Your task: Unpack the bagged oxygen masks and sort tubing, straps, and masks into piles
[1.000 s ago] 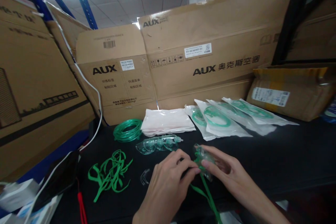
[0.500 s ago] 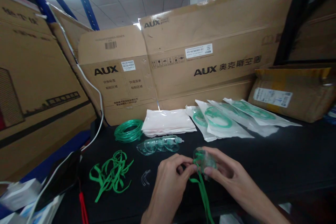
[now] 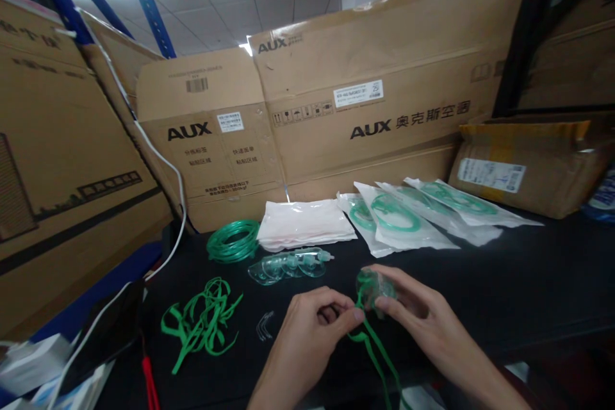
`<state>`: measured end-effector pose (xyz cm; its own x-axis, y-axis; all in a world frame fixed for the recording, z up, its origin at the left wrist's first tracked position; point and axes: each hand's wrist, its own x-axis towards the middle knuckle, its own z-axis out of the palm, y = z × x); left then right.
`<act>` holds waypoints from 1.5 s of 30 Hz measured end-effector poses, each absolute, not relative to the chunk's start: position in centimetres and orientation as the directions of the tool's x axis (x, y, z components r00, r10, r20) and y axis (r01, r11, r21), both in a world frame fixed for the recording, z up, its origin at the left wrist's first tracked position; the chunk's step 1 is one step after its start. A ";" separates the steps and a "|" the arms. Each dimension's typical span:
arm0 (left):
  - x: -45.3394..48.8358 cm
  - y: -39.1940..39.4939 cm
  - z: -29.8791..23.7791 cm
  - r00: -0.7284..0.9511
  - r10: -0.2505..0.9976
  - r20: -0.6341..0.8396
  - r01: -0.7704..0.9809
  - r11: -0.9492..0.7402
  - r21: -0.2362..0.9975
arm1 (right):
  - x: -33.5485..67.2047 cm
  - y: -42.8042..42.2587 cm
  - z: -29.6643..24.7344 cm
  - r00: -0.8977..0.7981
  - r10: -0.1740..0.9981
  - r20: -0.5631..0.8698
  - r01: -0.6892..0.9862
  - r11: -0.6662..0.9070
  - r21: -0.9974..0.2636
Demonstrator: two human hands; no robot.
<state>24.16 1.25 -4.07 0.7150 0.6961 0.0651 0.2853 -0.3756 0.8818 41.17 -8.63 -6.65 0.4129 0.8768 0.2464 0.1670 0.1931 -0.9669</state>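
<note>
In my right hand (image 3: 418, 311) is a clear green-tinted oxygen mask (image 3: 376, 288), held between thumb and fingers. My left hand (image 3: 319, 327) pinches a green elastic strap (image 3: 360, 300) close to the mask's left edge. From there the strap's loose lengths hang down past the table's front edge. Whether the strap passes through the mask is hidden by the fingers. A nested row of clear masks (image 3: 291, 266) lies just behind my left hand. Several thin clear bent strips (image 3: 264, 325) rest to its left, beside a tangled pile of green straps (image 3: 204, 323).
A coil of green tubing (image 3: 233, 241) and a stack of white pouches (image 3: 307, 224) stand behind the masks. Several packed pouches with tubing (image 3: 398, 218) lie at back right, near a taped carton (image 3: 521, 170). Cardboard walls (image 3: 327, 134) close off the back. A white cable (image 3: 168, 160) runs down the left.
My left hand has drawn slightly away from the mask with the strap pinched in it. The hanging strap lengths have spread apart. The view has shifted slightly.
</note>
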 end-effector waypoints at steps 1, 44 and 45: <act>24.0 1.2 -3.9 0.734 0.677 0.049 0.293 -0.381 0.877 | 41.3 -8.5 -6.8 0.446 0.855 0.265 0.190 0.198 -0.962; 23.6 2.0 -3.7 0.691 0.723 -0.003 0.369 -0.349 0.861 | 40.5 -8.8 -6.2 0.283 0.908 0.308 0.207 0.255 -0.944; 23.7 1.9 -3.6 0.695 0.719 -0.004 0.379 -0.362 0.852 | 40.4 -8.8 -6.3 0.277 0.907 0.318 0.221 0.262 -0.939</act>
<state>23.69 1.92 -3.64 0.6948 0.7192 -0.0042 0.3795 -0.3617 0.8516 40.43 -8.78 -6.31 0.2767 0.9067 0.3184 0.2210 0.2624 -0.9393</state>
